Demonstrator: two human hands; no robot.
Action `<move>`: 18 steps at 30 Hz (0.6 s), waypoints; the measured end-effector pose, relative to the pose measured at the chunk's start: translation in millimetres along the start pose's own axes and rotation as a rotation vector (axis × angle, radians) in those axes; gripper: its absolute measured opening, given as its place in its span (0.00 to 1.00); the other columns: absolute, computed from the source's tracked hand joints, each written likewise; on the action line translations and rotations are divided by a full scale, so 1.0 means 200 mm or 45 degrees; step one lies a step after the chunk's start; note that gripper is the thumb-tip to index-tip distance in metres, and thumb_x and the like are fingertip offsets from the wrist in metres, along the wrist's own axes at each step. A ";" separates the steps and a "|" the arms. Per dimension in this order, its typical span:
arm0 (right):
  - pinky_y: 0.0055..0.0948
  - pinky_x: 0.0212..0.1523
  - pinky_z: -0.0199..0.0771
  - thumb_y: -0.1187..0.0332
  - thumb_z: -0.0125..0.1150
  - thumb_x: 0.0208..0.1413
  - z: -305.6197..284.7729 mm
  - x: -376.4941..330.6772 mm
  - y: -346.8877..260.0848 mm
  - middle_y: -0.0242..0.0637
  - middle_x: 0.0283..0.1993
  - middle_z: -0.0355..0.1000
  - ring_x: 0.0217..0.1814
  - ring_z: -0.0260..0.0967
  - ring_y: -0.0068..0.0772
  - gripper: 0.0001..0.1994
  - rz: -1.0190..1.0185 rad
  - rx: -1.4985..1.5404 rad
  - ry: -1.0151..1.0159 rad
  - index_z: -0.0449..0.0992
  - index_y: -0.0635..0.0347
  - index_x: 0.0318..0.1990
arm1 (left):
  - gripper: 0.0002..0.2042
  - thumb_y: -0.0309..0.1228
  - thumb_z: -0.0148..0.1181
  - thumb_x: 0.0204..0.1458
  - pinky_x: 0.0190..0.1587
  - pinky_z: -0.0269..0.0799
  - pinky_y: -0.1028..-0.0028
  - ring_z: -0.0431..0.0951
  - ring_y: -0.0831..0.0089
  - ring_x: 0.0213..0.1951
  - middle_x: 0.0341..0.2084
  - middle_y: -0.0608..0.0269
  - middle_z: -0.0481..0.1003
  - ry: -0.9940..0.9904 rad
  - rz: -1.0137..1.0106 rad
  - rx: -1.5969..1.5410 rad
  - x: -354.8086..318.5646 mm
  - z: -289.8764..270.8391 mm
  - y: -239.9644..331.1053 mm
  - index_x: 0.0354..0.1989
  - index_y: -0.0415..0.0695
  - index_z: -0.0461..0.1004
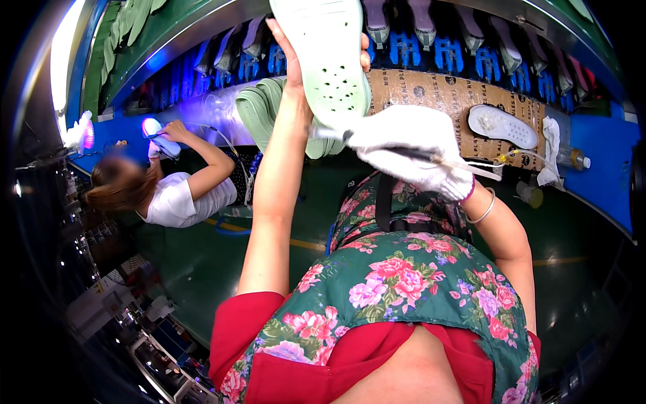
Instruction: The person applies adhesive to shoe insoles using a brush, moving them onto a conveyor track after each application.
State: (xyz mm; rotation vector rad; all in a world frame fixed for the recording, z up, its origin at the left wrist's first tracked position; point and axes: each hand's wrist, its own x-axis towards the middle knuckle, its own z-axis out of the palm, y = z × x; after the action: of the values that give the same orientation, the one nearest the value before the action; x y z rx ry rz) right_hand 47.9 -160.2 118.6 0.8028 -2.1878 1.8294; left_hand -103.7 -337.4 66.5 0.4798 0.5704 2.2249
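My bare left hand (293, 73) grips a pale green shoe sole (330, 60) from behind, at the top of the view. Rows of small dark holes pierce the sole's lower end. On my right hand (410, 145) is a white knit glove; its fingers are closed round a brush-like tool with a dark handle (410, 152). The tool's blurred, pale tip (330, 133) is at the sole's lower end; whether it touches cannot be made out. A thin tube runs from behind the glove toward the bench.
Stacked green soles (259, 111) lie left of my left arm. Cardboard (437, 94) covers the bench, with a whitish sole (503, 126) on it. Shoes hang on blue holders (447, 54) behind. At left, a co-worker (192, 195) handles another sole (161, 138).
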 end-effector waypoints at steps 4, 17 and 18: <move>0.32 0.36 0.77 0.70 0.65 0.47 0.01 0.00 0.03 0.34 0.40 0.78 0.35 0.76 0.37 0.12 -0.188 -0.551 0.038 0.80 0.48 0.42 | 0.55 0.81 0.33 0.37 0.35 0.79 0.56 0.78 0.48 0.37 0.45 0.36 0.71 -0.180 -0.173 -0.021 0.06 0.03 0.02 0.65 0.49 0.59; 0.31 0.40 0.77 0.73 0.66 0.47 -0.11 0.06 -0.05 0.38 0.36 0.79 0.37 0.77 0.39 0.08 -0.007 -0.227 -0.139 0.81 0.56 0.37 | 0.48 0.75 0.34 0.45 0.41 0.79 0.48 0.79 0.48 0.44 0.51 0.48 0.73 0.336 -0.454 0.528 0.13 0.05 0.03 0.65 0.48 0.61; 0.30 0.40 0.76 0.74 0.67 0.47 -0.13 0.06 -0.02 0.38 0.36 0.79 0.38 0.77 0.38 0.07 0.061 -0.269 -0.051 0.82 0.57 0.36 | 0.47 0.74 0.33 0.46 0.41 0.79 0.48 0.79 0.47 0.44 0.51 0.49 0.73 0.349 -0.445 0.477 0.15 0.07 0.04 0.65 0.49 0.61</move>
State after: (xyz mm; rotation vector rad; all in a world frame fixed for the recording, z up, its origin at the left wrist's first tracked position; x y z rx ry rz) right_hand 35.4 -139.8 133.7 0.7551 -2.3944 1.5794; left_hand -120.7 -316.3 87.6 0.2354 1.1362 1.8617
